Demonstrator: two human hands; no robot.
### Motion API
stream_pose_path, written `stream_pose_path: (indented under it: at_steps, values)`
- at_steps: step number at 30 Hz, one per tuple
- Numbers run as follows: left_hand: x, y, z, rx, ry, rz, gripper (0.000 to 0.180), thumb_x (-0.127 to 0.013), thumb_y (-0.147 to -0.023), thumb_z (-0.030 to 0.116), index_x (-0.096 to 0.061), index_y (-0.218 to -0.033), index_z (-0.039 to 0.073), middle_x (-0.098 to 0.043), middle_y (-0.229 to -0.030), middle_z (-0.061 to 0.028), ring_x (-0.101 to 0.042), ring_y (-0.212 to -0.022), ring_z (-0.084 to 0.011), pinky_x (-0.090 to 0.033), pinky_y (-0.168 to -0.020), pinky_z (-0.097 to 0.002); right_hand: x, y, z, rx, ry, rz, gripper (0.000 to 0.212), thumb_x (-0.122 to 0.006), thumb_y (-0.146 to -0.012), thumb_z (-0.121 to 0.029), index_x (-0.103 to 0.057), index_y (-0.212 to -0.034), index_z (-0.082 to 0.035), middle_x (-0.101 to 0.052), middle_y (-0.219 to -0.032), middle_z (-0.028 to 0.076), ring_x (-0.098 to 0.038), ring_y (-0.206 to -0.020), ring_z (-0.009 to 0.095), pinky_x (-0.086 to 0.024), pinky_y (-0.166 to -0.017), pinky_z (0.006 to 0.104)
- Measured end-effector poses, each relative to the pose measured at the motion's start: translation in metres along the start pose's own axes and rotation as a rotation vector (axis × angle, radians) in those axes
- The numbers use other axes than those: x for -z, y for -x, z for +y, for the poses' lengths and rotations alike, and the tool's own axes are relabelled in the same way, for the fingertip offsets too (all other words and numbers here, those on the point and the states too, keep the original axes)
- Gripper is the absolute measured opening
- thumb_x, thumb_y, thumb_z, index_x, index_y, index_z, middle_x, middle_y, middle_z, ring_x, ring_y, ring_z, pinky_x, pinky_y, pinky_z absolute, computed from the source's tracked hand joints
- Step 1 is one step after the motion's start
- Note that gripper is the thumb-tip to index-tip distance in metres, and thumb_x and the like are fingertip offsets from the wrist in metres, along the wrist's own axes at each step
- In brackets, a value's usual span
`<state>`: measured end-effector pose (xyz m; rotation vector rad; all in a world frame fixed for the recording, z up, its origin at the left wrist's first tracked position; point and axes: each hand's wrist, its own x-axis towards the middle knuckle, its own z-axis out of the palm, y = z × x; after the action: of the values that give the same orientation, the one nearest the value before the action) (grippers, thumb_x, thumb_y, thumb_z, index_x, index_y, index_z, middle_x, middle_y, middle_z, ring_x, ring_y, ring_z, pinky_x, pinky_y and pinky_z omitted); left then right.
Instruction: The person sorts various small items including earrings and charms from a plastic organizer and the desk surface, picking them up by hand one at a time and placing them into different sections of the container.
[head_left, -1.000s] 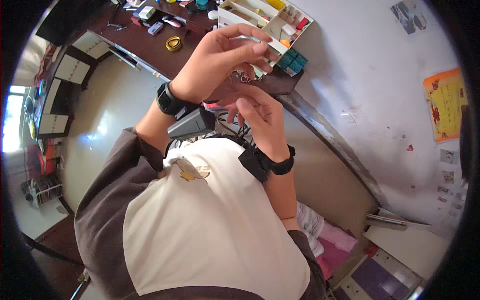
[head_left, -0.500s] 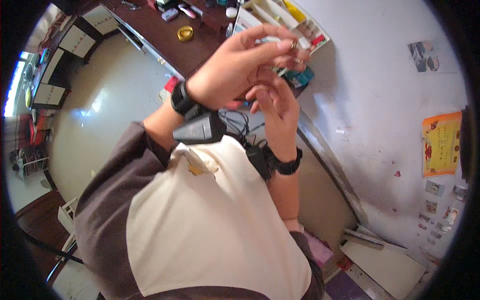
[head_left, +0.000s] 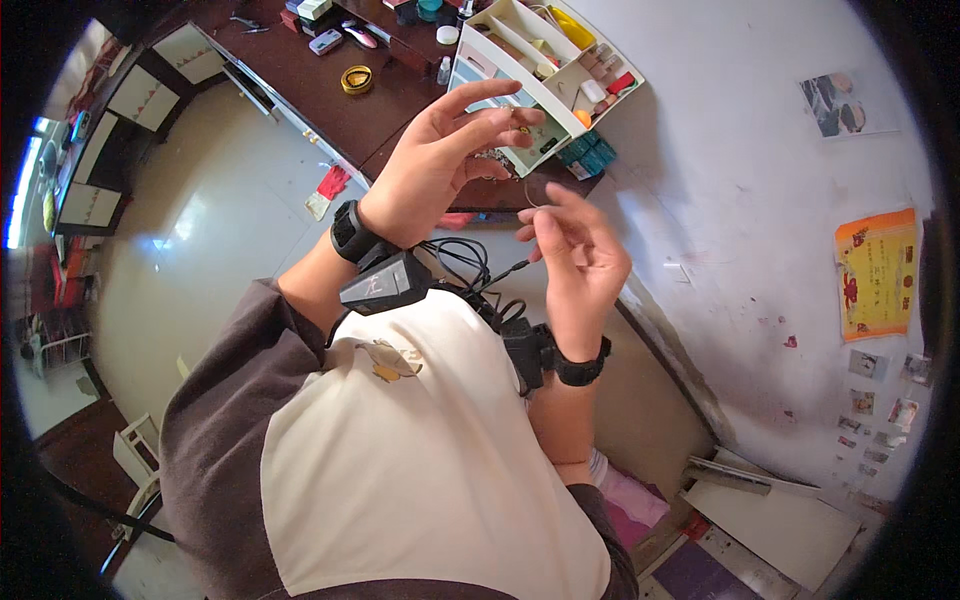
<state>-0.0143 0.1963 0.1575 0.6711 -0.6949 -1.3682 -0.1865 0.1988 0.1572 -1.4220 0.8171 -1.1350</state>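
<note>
My left hand (head_left: 425, 165) is raised over the front edge of the dark table (head_left: 385, 135). Its index finger stretches out, while the thumb meets the other bent fingers; something tiny may sit there, too small to name. Lower and to the right is my right hand (head_left: 582, 270), slightly blurred, thumb against fingers. A thin, thread-like strand (head_left: 530, 192) curves up from its fingertips. Beyond my hands stands a white compartment box (head_left: 605, 100) holding small bottles and other little items.
On the table lie a yellow tape roll (head_left: 356, 80), a pink-and-white device (head_left: 360, 35) and a small case (head_left: 325, 42). Teal boxes (head_left: 588, 155) sit beside the compartment box. Black cables (head_left: 465, 262) hang near my chest. A white wall (head_left: 700, 180) rises on the right.
My hands have moved apart: the left shifted left and a little down, the right shifted right and down. The thin strand now shows between them, and more of the box is visible.
</note>
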Motion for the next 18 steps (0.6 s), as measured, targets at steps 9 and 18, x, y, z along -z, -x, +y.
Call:
stream_pose_path:
  at_steps: [9,18]
  values:
    - [0.04,0.011,-0.013,0.067,0.111,-0.092,0.023,-0.049,-0.095,0.014,-0.051,-0.116,0.004,-0.06,-0.097,-0.0054,-0.059,-0.09,-0.0114,-0.051,-0.073,-0.0237,-0.002,-0.038,-0.042,0.131,0.131,-0.181,0.021,-0.052,-0.092,-0.007,-0.057,-0.111,0.0,-0.059,-0.078,0.003,-0.046,-0.059,0.003,-0.039,-0.054,0.0168]
    - [0.014,0.031,0.01,0.198,-0.152,-0.342,0.033,-0.045,-0.097,0.03,-0.056,-0.113,0.003,-0.062,-0.094,-0.0033,-0.057,-0.089,-0.0096,-0.046,-0.071,-0.0206,-0.014,-0.057,-0.053,0.119,0.238,-0.334,0.022,-0.052,-0.092,-0.008,-0.058,-0.113,-0.003,-0.057,-0.071,-0.002,-0.043,-0.057,0.001,-0.036,-0.051,0.0159]
